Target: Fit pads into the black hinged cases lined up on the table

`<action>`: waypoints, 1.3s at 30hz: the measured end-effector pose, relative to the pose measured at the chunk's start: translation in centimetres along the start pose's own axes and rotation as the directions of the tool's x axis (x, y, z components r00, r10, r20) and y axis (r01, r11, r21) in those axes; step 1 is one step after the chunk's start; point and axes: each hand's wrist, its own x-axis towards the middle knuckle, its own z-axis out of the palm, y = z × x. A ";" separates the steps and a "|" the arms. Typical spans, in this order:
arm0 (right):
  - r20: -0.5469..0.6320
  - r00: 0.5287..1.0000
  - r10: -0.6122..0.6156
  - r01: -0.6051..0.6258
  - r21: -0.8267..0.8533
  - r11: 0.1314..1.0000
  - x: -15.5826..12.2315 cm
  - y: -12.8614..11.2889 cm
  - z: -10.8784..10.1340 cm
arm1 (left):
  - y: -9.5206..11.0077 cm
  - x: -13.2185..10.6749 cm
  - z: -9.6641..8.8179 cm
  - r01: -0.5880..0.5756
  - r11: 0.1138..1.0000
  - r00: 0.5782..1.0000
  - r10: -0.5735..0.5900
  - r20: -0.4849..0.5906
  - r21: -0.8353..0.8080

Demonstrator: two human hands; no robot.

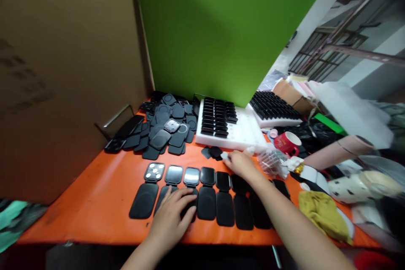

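A row of black folding charger pads (208, 203) lies unfolded along the front of the orange table. My left hand (172, 215) rests across the second and third pads with its fingers spread and holds nothing; it hides parts of them. The leftmost unit has a square panel (155, 171) with several pale round spots. Beyond the row, my right hand (239, 163) reaches to a little group of thin dark pieces (216, 152). Its bent fingertips are closed at a small pale piece (224, 155) beside them. My right forearm covers some of the pads on the right.
Loose black pads (164, 128) are heaped at the back left. A white foam tray (249, 128) holds rows of black parts, and a second tray (275, 107) stands behind. On the right are a red mug (286, 143), plastic wrap and a yellow cloth (324, 215). A green panel (221, 29) and cardboard (69, 71) rise behind.
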 end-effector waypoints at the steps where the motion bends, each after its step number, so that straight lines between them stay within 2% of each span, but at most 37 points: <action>1: -0.011 1.000 0.000 0.000 -0.014 1.000 -0.1 0.1 -0.4 | -0.2 -0.2 -0.5 0.016 1.000 1.000 -0.017 -0.023 -0.024; 4: -0.063 0.998 0.024 -0.027 -0.048 0.998 -0.4 0.5 -1.5 | -1.7 -1.3 -2.6 0.070 0.997 0.988 -0.072 -0.133 -0.022; 7: -0.124 0.992 0.025 -0.033 -0.060 0.998 -0.8 0.0 -2.2 | -4.4 -2.8 -4.5 0.168 0.983 0.963 -0.148 -0.224 0.071; 9: -0.127 0.991 -0.043 0.045 0.017 0.999 -1.0 -1.8 -2.3 | -6.2 -3.5 -5.0 0.222 0.966 0.952 -0.186 -0.245 0.132; 11: -0.104 0.979 -0.175 0.189 0.155 0.970 -0.9 -4.6 -2.0 | -7.4 -3.9 -4.8 0.221 0.958 0.957 -0.177 -0.228 0.182; 13: -0.079 0.939 -0.336 0.344 0.266 0.900 -0.5 -8.2 -1.3 | -8.0 -4.0 -4.3 0.194 0.958 0.967 -0.151 -0.204 0.212; 15: -0.017 0.875 -0.484 0.463 0.321 0.826 0.3 -11.8 -0.2 | -8.0 -3.8 -3.8 0.182 0.956 0.971 -0.137 -0.198 0.229; 16: 0.025 0.836 -0.548 0.507 0.346 0.790 0.8 -13.4 0.4 | -7.9 -3.8 -3.6 0.183 0.955 0.970 -0.137 -0.200 0.235; 19: 0.104 0.761 -0.641 0.565 0.380 0.732 2.5 -17.1 2.1 | -7.6 -3.6 -3.6 0.186 0.949 0.970 -0.136 -0.201 0.255; 22: 0.164 0.696 -0.699 0.606 0.388 0.695 4.0 -19.0 3.2 | -7.5 -3.6 -3.8 0.191 0.945 0.970 -0.139 -0.200 0.266; 26: 0.233 0.637 -0.734 0.644 0.361 0.674 5.3 -19.7 3.7 | -7.7 -3.4 -3.8 0.203 0.942 0.969 -0.154 -0.195 0.267; 30: 0.259 0.635 -0.728 0.658 0.311 0.685 5.6 -19.9 4.0 | -7.7 -3.4 -3.7 0.212 0.942 0.968 -0.167 -0.185 0.260; 39: 0.237 0.689 -0.685 0.658 0.191 0.728 4.8 -20.4 4.2 | -7.8 -3.5 -3.6 0.212 0.936 0.969 -0.166 -0.181 0.282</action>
